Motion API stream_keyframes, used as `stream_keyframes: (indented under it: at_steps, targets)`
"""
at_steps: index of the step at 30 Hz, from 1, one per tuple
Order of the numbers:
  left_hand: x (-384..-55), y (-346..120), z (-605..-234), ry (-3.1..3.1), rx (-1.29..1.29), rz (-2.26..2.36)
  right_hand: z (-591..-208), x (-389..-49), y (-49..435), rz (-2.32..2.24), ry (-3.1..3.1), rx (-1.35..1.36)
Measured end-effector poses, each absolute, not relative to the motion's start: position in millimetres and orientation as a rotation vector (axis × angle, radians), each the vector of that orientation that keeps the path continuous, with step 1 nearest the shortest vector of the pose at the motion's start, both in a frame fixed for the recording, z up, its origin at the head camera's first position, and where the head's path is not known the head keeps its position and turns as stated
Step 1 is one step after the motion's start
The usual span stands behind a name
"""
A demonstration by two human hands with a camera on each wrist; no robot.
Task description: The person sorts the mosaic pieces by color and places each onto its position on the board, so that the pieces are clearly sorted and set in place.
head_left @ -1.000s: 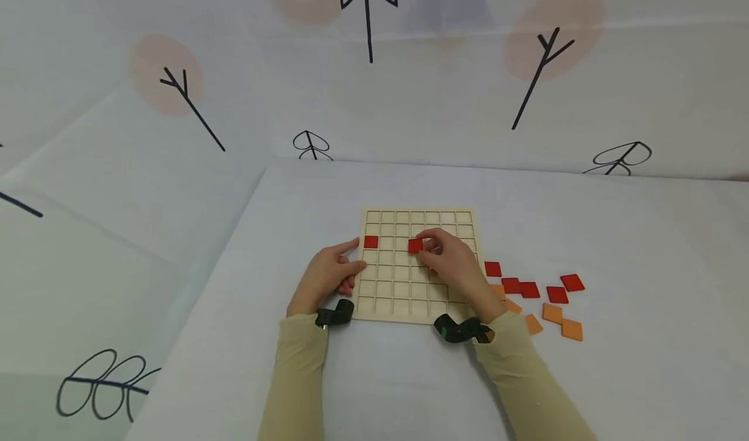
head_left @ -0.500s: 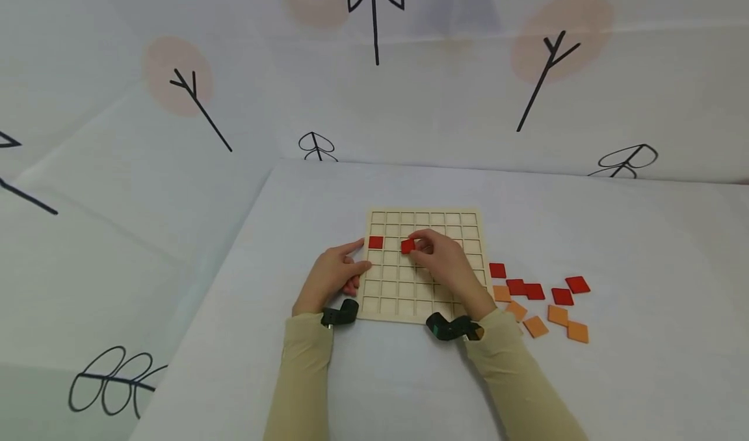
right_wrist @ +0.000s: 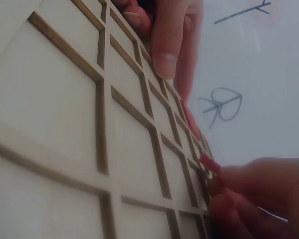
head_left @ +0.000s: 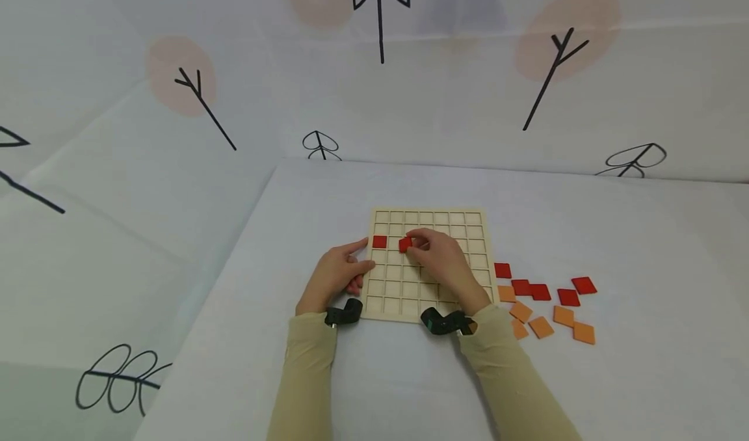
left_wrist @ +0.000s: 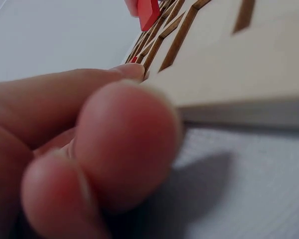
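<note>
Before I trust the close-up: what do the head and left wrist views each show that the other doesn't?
Only the head view: flat, square orange tiles and loose red ones right of the pale wooden grid board, plus beige fabric sleeves.

Only the left wrist view: the board's shaded side face beneath its rim.

Both: the board, the left hand at its edge, and the square red tile the right hand pinches.
</note>
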State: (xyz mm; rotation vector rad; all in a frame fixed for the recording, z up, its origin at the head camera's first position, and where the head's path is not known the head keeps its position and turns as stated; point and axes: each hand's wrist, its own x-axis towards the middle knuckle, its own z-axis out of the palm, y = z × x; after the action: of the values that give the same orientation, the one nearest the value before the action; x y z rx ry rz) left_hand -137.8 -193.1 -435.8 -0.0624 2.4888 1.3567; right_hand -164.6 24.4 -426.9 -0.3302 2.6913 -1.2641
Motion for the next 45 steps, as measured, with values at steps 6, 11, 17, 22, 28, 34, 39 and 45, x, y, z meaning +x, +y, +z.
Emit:
stream_keyframes:
  at_steps: [6, 11, 17, 22, 28, 34, 39, 45]
  targets:
    - [-138.7, -191.6, -434.3, 2.498, -0.039, 1.343, -425.0, -165.8, 22.2, -1.221, 2.727, -0.322]
    - [-138.9, -191.6, -435.1, 2.488, -0.035, 1.343, -423.4, -166.1, 21.6, -1.214, 2.733, -0.314]
    - [-138.1, -193.7, -436.6, 2.474, -0.052, 1.369, -423.4, -167.7, 17.3, -1.164, 2.762, -0.319]
    - [-138.9, -194.1, -436.8, 2.464, -0.044, 1.365, -423.4, -167.2, 14.0, -1.098, 2.813, -0.310]
    - [-140.5, -192.7, -436.9, 2.465, -0.059, 1.353, -424.2, -166.3, 12.8, -1.067, 2.855, -0.323]
    - [-141.6, -192.5, -438.7, 2.472, -0.055, 1.348, -424.9, -166.1, 10.3, -0.990, 2.902, -0.301]
    - [-141.5, -192.1, -438.6, 2.467, -0.065, 1.352, -425.2, -166.1, 8.7, -0.954, 2.923, -0.300]
    - [-140.3, -192.8, -436.7, 2.474, -0.064, 1.348, -424.8, -166.2, 5.6, -0.922, 2.918, -0.291]
